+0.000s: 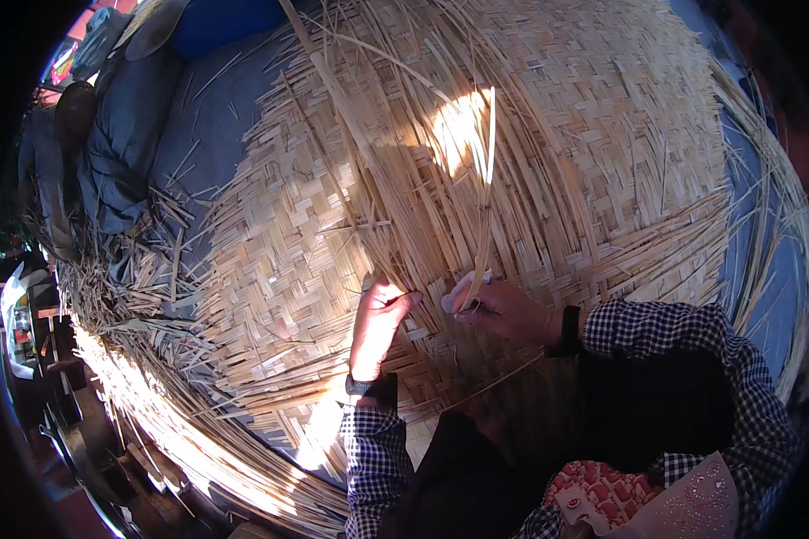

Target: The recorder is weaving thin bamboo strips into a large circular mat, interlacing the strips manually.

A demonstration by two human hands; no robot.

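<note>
A large mat (638, 108) of pale, flat woven strips, bamboo-like, spreads out before me. Many loose narrow strips (521, 180) lie lengthwise over its middle. My right hand (508, 313), with white wrapping on its fingers, is closed in a pinch on a thin strip (491, 135) that rises away from me, its far part bright in the sun. To its left, my left hand (382, 319) hovers low over or rests on the mat, thumb and fingers pressed together. What lies in that pinch is too small to make out. The hands are a short way apart.
Long strips (198, 449) are heaped at lower left, beside short scraps (153, 287). Another person's dark-trousered leg (130, 135) is at upper left, near a blue object (229, 27). More long strips (764, 207) lie along the right edge. A patterned red item (602, 490) shows at my body.
</note>
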